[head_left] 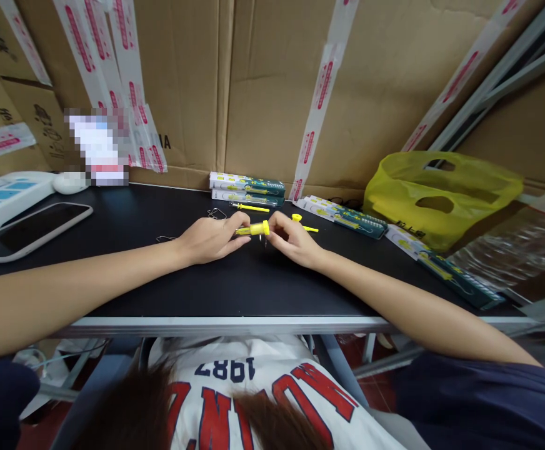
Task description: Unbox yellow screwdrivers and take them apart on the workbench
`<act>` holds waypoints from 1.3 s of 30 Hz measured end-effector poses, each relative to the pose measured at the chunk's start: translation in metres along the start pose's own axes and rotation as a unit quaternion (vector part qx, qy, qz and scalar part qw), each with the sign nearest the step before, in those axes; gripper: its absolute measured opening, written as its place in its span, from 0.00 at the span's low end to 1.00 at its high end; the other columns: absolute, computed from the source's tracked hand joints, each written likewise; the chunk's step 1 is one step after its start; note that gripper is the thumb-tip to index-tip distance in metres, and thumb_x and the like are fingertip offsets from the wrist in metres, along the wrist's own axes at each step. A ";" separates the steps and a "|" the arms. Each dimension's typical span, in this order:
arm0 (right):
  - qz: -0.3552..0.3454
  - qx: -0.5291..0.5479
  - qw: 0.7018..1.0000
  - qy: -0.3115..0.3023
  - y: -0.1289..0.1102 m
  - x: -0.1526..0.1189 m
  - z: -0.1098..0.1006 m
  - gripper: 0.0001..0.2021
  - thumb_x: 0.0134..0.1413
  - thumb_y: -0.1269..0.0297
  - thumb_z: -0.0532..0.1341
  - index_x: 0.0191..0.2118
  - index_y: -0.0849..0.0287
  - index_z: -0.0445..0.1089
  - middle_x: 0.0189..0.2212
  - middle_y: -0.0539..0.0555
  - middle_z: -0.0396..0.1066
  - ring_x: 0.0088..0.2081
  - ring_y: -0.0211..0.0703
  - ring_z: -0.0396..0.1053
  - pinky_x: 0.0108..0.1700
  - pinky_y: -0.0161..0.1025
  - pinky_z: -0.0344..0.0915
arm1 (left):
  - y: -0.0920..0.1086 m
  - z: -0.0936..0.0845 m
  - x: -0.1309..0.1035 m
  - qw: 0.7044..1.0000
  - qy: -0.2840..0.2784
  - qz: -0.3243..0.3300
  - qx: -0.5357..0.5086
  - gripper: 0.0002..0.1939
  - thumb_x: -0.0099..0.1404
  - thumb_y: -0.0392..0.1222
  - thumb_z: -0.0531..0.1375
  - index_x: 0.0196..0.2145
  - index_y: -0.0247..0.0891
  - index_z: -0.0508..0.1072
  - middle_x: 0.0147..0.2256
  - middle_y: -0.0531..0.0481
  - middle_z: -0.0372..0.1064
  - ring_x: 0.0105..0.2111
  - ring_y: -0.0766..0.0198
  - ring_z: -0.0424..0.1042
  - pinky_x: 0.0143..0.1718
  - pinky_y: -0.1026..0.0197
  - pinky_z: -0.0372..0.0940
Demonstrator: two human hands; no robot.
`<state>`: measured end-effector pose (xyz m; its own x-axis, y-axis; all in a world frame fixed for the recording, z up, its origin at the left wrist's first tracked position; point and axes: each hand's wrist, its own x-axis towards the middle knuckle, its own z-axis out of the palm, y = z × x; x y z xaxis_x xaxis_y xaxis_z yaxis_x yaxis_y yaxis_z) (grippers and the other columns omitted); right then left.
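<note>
Over the black worktop (254, 294), the left hand (207, 239) grasps a yellow tubular tool (259, 229); the right hand's (300, 245) fingers meet its flared end, their grip unclear. Work appears centred there, calling next for a steady left hold. Beyond, stacked boxes (248, 186) front cardboard (277, 119).

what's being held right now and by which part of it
A small yellow tool: the left hand pinches its narrower body between thumb and fingers. The right hand is at its wide end; whether it grips there cannot be told.
</note>
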<state>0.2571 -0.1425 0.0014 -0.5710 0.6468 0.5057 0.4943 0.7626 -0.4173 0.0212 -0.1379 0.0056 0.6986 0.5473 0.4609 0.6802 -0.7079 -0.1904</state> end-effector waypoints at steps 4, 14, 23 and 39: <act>-0.028 0.007 1.000 0.005 -0.004 0.000 0.003 0.09 0.61 0.62 0.54 0.45 0.56 0.60 0.33 0.52 0.67 0.29 0.38 0.62 0.31 0.35 0.60 | 0.000 0.000 0.000 0.999 -0.010 0.031 -0.002 0.17 0.71 0.51 0.46 0.49 0.37 0.61 0.31 0.49 0.75 0.26 0.59 0.75 0.21 0.65 0.55; -0.034 0.038 0.999 0.008 -0.012 -0.006 0.015 0.11 0.66 0.60 0.46 0.49 0.55 0.59 0.25 0.48 0.64 0.24 0.36 0.63 0.31 0.35 0.61 | 0.003 -0.006 0.001 0.998 -0.029 0.052 -0.011 0.16 0.71 0.51 0.45 0.44 0.37 0.63 0.30 0.49 0.74 0.28 0.59 0.74 0.23 0.63 0.55; -0.003 0.093 0.995 0.025 -0.017 -0.002 0.020 0.10 0.65 0.59 0.48 0.44 0.56 0.63 0.25 0.48 0.61 0.24 0.35 0.57 0.30 0.34 0.58 | 0.002 -0.004 -0.002 0.999 -0.022 0.025 -0.023 0.15 0.71 0.50 0.46 0.42 0.38 0.64 0.31 0.50 0.73 0.28 0.61 0.73 0.23 0.64 0.53; -0.078 0.022 0.997 0.012 -0.006 0.001 0.022 0.11 0.64 0.67 0.48 0.46 0.59 0.65 0.27 0.48 0.66 0.26 0.34 0.61 0.30 0.30 0.58 | 0.004 -0.007 0.000 0.999 -0.019 0.035 0.013 0.16 0.69 0.53 0.49 0.41 0.37 0.63 0.30 0.49 0.73 0.28 0.59 0.75 0.22 0.64 0.54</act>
<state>0.2389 -0.1462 -0.0123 -0.6231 0.5196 0.5846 0.3710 0.8544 -0.3638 0.0224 -0.1442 0.0111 0.7522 0.5142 0.4120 0.6347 -0.7335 -0.2432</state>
